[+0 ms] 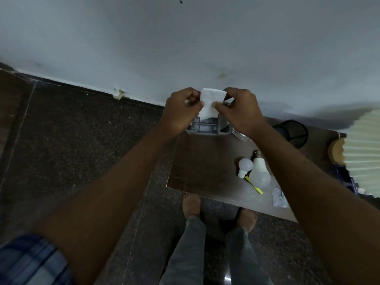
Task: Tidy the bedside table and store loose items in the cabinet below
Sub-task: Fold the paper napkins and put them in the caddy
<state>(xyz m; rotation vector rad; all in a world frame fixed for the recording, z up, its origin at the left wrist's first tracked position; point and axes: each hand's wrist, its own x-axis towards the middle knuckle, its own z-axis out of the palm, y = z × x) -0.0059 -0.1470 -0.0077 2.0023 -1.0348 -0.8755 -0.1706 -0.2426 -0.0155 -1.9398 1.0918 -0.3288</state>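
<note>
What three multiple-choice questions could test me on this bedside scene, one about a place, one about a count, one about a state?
1. Where do the light bulbs lie?
A. on the brown table top
B. on the floor
C. inside the black mesh cup

2. How many light bulbs are there?
A. one
B. two
C. four

3. What is happening to the white paper?
A. it lies flat on the table
B. it is held up by both hands
C. it is crumpled on the floor

Answers:
1. A, since both bulbs rest on the table near the yellow stick.
2. B, since a small bulb and a bigger one lie side by side.
3. B, since the left hand and right hand each pinch an edge of it above the grey organiser.
</note>
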